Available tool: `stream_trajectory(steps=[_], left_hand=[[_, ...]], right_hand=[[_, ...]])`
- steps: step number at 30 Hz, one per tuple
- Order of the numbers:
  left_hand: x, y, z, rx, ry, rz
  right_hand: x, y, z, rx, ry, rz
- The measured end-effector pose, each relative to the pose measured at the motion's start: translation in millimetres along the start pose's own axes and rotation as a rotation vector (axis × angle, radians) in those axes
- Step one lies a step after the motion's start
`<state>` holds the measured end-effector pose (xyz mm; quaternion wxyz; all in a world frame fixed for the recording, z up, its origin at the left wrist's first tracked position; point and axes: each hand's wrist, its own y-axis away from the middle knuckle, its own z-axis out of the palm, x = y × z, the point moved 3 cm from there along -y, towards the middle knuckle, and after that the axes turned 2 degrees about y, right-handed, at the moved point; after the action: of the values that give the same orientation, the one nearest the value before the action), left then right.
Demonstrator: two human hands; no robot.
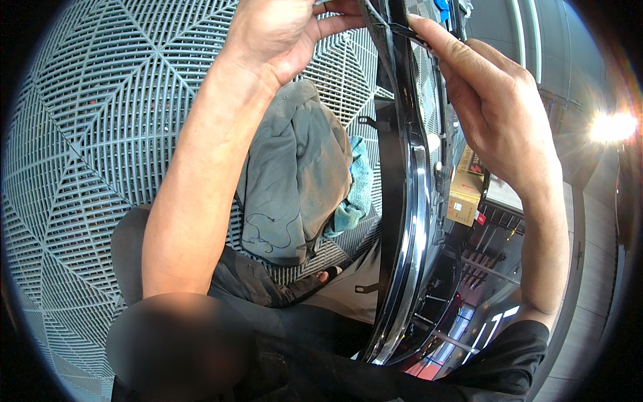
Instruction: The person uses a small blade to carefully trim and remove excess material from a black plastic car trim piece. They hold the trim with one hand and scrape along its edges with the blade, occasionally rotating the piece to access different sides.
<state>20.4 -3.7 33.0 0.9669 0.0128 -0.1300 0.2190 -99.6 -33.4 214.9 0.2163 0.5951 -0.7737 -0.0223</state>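
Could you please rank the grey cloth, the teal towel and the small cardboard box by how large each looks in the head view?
1. grey cloth, by far the largest.
2. teal towel, partly hidden under the grey cloth.
3. cardboard box, close to the towel in apparent size; it may sit farther away, so this order is unsure.

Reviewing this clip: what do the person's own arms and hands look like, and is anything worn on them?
Both forearms are bare, with no gloves, watch or rings visible. The left hand and right hand are uncovered. A short black sleeve shows on the right upper arm near the lower edge; the left arm's upper part runs into a blurred patch, so any sleeve there cannot be told.
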Motion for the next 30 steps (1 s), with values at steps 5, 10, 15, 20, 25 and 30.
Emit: stream_trajectory(steps=[5, 10, 15, 20, 25, 30], left_hand=[[-0.6, -0.2, -0.6, -0.007, -0.021, 0.013], [-0.7, 0.3, -0.2, 0.019, -0.048, 0.008], [3.1, 2.6, 3.9, -0.029, -0.073, 0.035], [4.4, 2.5, 6.5, 0.082, -0.119, -0.017], [4.3, 3.3, 3.9, 0.019, -0.091, 0.039], [1.3, 3.4, -2.3, 0.001, -0.072, 0.039]], right_hand=[[0.0, 0.5, 2.5, 0.000, 0.012, 0.003], [1.6, 3.5, 4.8, -0.011, 0.050, 0.012], [2.3, 5.7, 6.9, -0.011, 0.071, 0.005], [2.6, 7.0, 7.7, -0.011, 0.058, -0.010], [2.8, 8.9, 11.4, -0.021, 0.078, 0.013], [0.5, 11.0, 11.5, -0.021, 0.095, 0.024]])
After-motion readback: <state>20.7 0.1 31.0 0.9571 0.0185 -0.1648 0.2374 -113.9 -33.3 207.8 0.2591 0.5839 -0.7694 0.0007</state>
